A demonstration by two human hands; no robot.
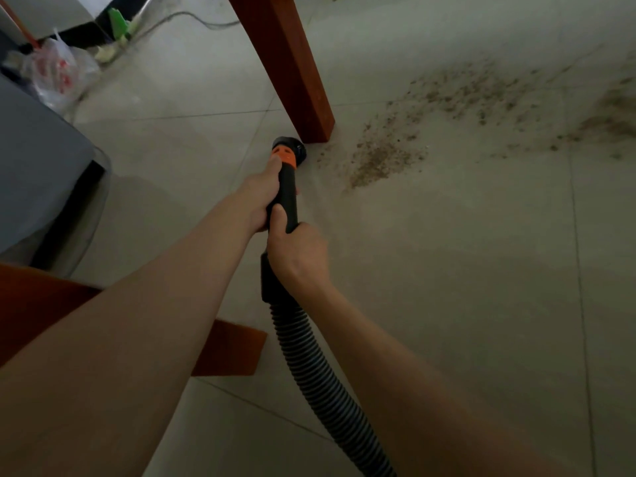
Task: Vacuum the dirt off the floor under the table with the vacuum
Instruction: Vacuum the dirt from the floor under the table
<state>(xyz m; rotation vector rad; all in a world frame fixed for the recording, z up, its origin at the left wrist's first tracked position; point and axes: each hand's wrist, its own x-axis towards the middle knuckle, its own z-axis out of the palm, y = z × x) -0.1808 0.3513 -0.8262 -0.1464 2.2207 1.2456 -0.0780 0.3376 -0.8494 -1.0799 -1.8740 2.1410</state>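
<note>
Dirt (pixel 382 160) lies scattered on the pale tiled floor (pixel 481 304), beyond and to the right of both hands, its nearest patch just past the nozzle and a thinner trail spreading away toward the far right. Both hands grip the vacuum wand (pixel 286 197), a black tube with an orange collar (pixel 285 157). The left hand (pixel 262 197) wraps the tube just behind the collar, thumb lying along it; the right hand (pixel 296 253) clenches the tube directly behind the left, where the ribbed black hose (pixel 316 376) joins and curves back toward the person. The black nozzle (pixel 292 146), ahead of the left hand, sits low at the floor, just beside the foot of a red-brown wooden table leg (pixel 292 74); whether it touches the leg cannot be told. Another piece of red-brown wood (pixel 230 349) shows beneath the left forearm. Far left of the hands stand a grey container (pixel 38 166) and a clear plastic bag (pixel 58 72).
</note>
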